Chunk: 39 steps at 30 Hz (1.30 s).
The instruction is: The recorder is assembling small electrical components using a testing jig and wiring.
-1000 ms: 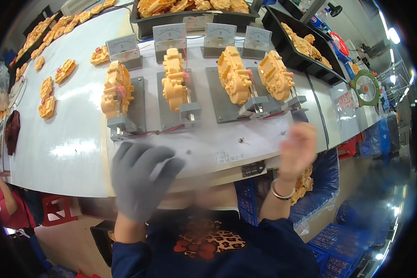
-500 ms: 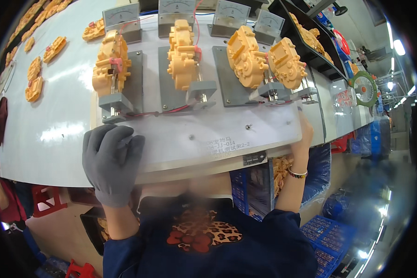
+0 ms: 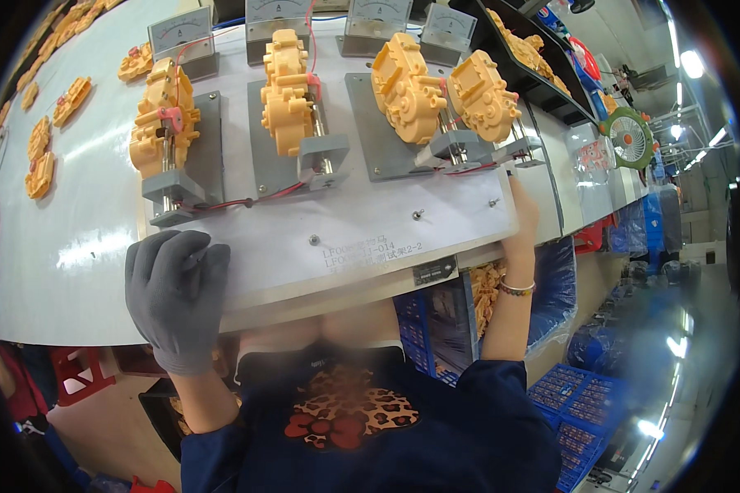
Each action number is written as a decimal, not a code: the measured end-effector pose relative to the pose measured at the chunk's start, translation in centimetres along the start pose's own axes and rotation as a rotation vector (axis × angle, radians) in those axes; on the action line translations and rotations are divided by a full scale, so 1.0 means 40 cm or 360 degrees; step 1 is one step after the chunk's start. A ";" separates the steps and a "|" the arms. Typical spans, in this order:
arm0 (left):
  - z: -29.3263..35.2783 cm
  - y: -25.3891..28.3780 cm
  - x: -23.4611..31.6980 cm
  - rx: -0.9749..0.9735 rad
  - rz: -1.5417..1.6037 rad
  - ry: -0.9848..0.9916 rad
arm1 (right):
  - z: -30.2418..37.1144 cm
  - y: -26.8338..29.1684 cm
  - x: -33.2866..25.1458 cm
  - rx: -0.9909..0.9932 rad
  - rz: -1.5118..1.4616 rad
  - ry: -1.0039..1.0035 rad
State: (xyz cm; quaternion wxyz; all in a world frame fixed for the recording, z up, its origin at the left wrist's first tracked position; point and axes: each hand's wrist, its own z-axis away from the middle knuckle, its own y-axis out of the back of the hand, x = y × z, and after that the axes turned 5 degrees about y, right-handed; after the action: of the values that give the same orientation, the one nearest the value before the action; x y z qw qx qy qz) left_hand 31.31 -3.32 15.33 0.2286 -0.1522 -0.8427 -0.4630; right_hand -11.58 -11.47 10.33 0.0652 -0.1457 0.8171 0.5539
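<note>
My left hand (image 3: 175, 283), in a grey glove, is at the front left corner of a white test panel (image 3: 370, 283). Its fingers are curled in toward the thumb, and whatever lies between them is hidden. My bare right hand (image 3: 520, 215) is against the panel's right edge, slightly blurred, with most fingers out of sight. On the panel, yellow plastic gearbox housings (image 3: 286, 99) stand upright on grey fixtures (image 3: 325, 156) with metal pins. Pink parts (image 3: 170, 119) show on some housings. Small toggle switches (image 3: 417, 215) line the panel's front.
Analog meters (image 3: 376, 20) stand behind the fixtures, joined by red wires. Loose yellow housings (image 3: 72, 100) lie on the table at left. A black tray (image 3: 543, 90) of yellow parts and a green fan (image 3: 631, 135) are at right. Blue crates (image 3: 571, 411) sit below.
The whole view has shifted, so the panel and fixtures appear farther left. Both hands keep about the same place along the panel. The housings stay on their fixtures.
</note>
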 end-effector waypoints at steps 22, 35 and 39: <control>0.013 -0.004 -0.006 0.0119 -0.0030 -0.0104 | -0.004 0.041 -0.190 0.0749 -0.0583 0.0325; 0.018 -0.009 -0.004 0.0147 -0.0047 -0.0058 | 0.011 0.003 -0.182 0.0806 -0.0737 0.0226; 0.020 -0.010 -0.011 0.0145 -0.0024 -0.0069 | 0.016 0.003 -0.195 0.0821 -0.0807 0.0138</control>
State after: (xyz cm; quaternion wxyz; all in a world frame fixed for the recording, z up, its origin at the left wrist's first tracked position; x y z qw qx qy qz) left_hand 31.30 -2.86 14.43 0.2136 -0.1452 -0.8688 -0.4224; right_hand -4.24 -9.53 12.28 0.2003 -0.3458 0.8699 0.2891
